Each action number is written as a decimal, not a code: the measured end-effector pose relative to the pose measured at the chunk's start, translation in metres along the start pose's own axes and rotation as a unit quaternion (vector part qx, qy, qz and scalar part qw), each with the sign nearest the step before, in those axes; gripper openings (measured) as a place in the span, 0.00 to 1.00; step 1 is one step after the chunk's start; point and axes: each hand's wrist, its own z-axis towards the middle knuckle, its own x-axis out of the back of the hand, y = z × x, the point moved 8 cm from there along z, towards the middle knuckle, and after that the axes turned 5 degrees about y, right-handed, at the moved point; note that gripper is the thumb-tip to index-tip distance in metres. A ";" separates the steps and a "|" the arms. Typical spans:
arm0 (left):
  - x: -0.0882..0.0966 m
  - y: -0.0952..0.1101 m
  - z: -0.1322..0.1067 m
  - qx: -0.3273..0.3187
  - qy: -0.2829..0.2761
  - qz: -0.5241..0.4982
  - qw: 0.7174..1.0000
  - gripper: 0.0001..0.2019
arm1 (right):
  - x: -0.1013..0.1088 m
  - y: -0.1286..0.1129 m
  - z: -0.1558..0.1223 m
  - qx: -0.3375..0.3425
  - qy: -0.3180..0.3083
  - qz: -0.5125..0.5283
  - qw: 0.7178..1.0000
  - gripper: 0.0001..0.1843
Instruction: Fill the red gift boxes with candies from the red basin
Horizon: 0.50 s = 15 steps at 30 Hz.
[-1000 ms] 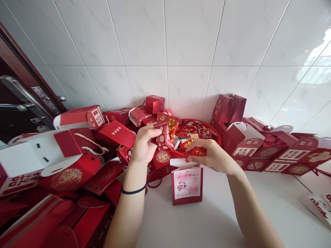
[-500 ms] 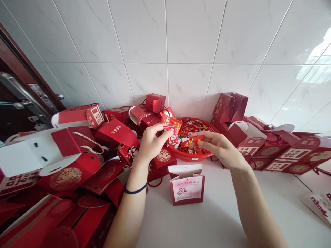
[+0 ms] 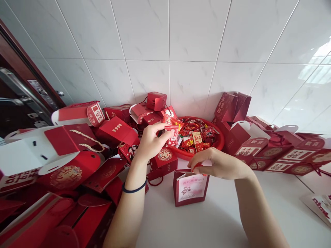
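Between thumb and fingers my left hand (image 3: 153,141) pinches a red candy packet (image 3: 171,134) with a pale round print, beside the left rim of a red plastic basin (image 3: 219,139). Wrapped candies (image 3: 198,136) fill that basin. My right hand (image 3: 216,164) is closed over the top opening of a small dark-red gift box (image 3: 190,191) with a couple drawn on its pink front. A bit of red wrapper shows at its fingertips, mostly hidden by the fingers. The box stands upright on the white table (image 3: 165,220).
Red gift boxes (image 3: 69,175) lie piled on the left. More dark-red boxes (image 3: 278,151) are stacked on the right. A tiled wall (image 3: 191,75) rises behind. A printed white card (image 3: 319,205) lies at the right edge.
My right hand has moved from the basin down to the small box's opening, carrying a red-wrapped candy. The box has shifted slightly right. My left hand stays almost still, keeping its packet.
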 end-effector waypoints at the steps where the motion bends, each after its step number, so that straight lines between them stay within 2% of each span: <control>1: 0.000 0.000 0.000 0.000 -0.001 0.001 1.000 0.09 | 0.002 0.002 0.001 -0.006 0.016 -0.020 1.000 0.09; 3: -0.001 0.001 0.000 -0.001 -0.005 -0.001 1.000 0.10 | 0.009 0.002 0.000 -0.003 0.051 -0.050 0.997 0.10; 5: -0.001 0.002 0.000 -0.005 -0.007 -0.002 1.000 0.10 | 0.014 -0.004 -0.002 0.024 0.058 -0.055 0.996 0.11; 9: -0.001 0.004 0.000 -0.014 -0.002 -0.006 1.000 0.11 | 0.008 -0.017 -0.011 0.066 -0.021 -0.028 0.997 0.09; 12: -0.001 0.004 0.001 -0.019 0.002 -0.002 1.000 0.09 | 0.002 -0.013 -0.011 0.047 -0.043 -0.044 0.997 0.09; 15: -0.001 0.002 0.001 -0.017 0.003 0.003 1.000 0.08 | -0.001 0.002 -0.002 0.008 -0.014 -0.089 0.996 0.11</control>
